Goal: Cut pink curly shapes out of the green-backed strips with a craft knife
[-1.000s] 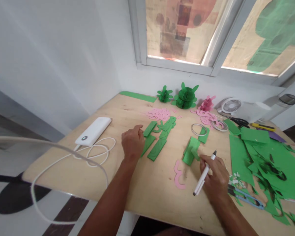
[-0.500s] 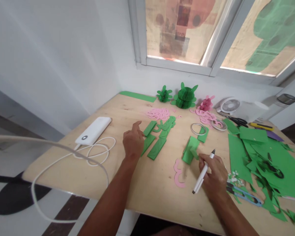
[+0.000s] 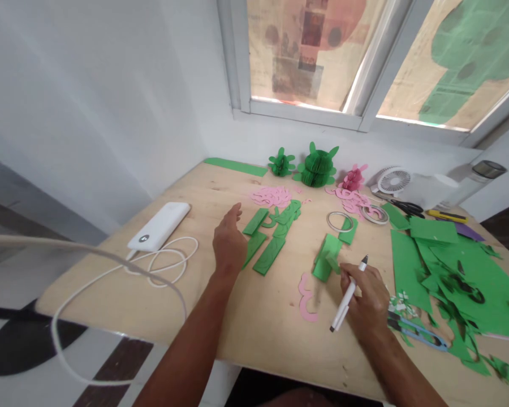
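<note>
My left hand [image 3: 229,246] rests on the table with its fingers stretched out, holding nothing. Just right of it lie green paper strips [image 3: 269,255], some with pencil-like outlines drawn on them. A white pen [image 3: 348,297] sits in my right hand [image 3: 370,297], dark tip pointing up and away. The fingertips of that hand also meet a small green paper piece [image 3: 333,262] over a green paper stack [image 3: 324,249]; whether they pinch it is unclear. Below the stack is a wavy pink paper cutout [image 3: 306,299].
Pink cutouts [image 3: 271,196] and green honeycomb paper figures [image 3: 318,168] are at the back. Tape rolls [image 3: 340,222] lie right of centre. Green sheets [image 3: 407,271], scraps and blue-handled scissors [image 3: 419,330] cover the right. A white power bank [image 3: 159,226] with a cable lies left.
The left hand's fingers have straightened and drawn slightly away from the green strips. My right hand stays by the green stack with the pen. The whole view has shifted slightly.
</note>
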`<action>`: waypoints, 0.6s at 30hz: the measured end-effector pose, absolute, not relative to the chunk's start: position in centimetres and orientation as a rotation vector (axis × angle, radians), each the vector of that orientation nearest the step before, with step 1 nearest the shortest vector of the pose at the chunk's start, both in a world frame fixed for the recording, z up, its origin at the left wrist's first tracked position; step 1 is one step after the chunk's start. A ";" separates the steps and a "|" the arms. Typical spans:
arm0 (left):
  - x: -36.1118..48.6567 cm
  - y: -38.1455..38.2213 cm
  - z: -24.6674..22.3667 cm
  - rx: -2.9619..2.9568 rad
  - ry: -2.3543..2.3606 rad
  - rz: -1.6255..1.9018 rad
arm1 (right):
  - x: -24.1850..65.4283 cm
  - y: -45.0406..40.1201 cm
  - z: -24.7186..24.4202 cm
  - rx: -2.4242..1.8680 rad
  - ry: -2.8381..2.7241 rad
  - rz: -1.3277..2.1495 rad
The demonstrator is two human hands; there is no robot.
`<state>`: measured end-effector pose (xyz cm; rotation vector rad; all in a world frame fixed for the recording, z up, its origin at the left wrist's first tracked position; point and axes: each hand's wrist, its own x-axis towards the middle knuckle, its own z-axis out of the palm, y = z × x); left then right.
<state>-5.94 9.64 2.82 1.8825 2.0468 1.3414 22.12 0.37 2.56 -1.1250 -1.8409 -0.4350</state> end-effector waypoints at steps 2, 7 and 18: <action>-5.9 9.6 2.8 1.895 2.043 1.323 | 22.2 0.4 2.5 -1.115 -1.845 -0.434; -5.9 9.5 2.9 1.927 2.065 1.297 | 22.2 0.4 2.5 -1.134 -1.853 -0.436; -5.9 9.7 2.8 1.981 2.160 1.161 | 22.0 0.4 2.7 -1.131 -1.849 -0.438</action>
